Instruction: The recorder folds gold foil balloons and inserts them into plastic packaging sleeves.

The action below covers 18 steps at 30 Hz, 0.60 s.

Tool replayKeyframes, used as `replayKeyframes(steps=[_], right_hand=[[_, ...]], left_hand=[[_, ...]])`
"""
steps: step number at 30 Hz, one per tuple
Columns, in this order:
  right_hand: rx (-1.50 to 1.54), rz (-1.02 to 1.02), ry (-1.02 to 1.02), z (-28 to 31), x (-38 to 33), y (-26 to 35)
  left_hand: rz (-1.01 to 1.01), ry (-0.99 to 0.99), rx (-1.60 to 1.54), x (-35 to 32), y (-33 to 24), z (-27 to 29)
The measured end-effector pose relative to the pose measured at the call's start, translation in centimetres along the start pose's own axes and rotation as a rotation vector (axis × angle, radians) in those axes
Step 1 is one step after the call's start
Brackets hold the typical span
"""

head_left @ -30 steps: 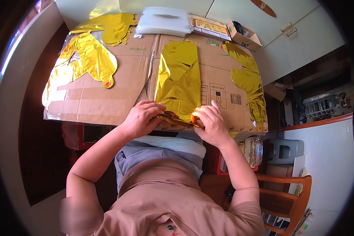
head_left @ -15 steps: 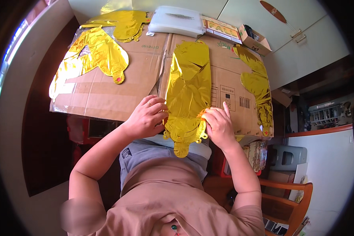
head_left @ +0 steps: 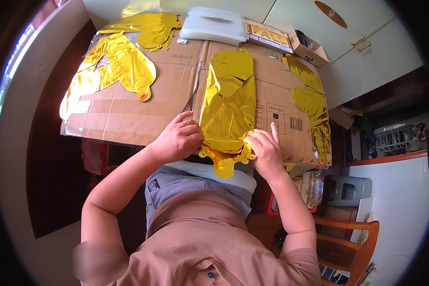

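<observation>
A flat gold foil balloon (head_left: 229, 102) lies lengthwise over the middle of the cardboard surface (head_left: 162, 119), its near end hanging past the front edge above my lap. My left hand (head_left: 180, 137) pinches the balloon's left edge close to that end, fingers curled together. On the opposite edge, my right hand (head_left: 264, 147) pinches the foil between thumb and fingers, with its index finger raised. Between the hands the near end bends, and a rounded tab points toward me. Small foil loops stick out along both sides of this end.
More gold foil balloons lie at the left (head_left: 124, 62), far left (head_left: 159, 31) and right (head_left: 312, 102). A stack of clear plastic sleeves (head_left: 213, 26) stands at the back beside a small open cardboard box (head_left: 310, 50). A wooden chair (head_left: 348, 243) is at my right.
The balloon's near end has folded upward and away from me, and its tab now hangs less low. Both hands keep their hold, with the left shifted slightly.
</observation>
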State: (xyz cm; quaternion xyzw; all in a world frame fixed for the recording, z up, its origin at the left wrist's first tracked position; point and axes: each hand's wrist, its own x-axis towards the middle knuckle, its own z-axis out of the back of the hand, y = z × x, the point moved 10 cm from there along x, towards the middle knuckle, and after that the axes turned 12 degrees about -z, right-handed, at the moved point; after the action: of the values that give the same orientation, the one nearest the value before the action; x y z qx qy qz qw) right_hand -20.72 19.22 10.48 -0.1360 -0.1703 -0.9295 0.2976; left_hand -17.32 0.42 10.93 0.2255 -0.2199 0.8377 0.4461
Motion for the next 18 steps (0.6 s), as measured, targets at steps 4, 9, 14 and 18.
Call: replayKeyframes(steps=[4,9,14,18], right_hand=[[0.067,-0.054,0.045,0.1,0.5,-0.3],[0.135,-0.110,0.090,0.2,0.9,-1.0],[0.176,-0.143,0.069,-0.2,1.3,-2.1],[0.216,-0.169,0.118,-0.5,1.9,-2.5]], left_hand=[[0.093,-0.006,-0.046,-0.2,1.4,-0.1],[0.169,-0.016,-0.023,-0.3,2.1,-0.1],[0.468,0.042,-0.116,-1.4,4.2,-1.1],[0.501,-0.029,-0.110,-1.4,3.8,-0.6]])
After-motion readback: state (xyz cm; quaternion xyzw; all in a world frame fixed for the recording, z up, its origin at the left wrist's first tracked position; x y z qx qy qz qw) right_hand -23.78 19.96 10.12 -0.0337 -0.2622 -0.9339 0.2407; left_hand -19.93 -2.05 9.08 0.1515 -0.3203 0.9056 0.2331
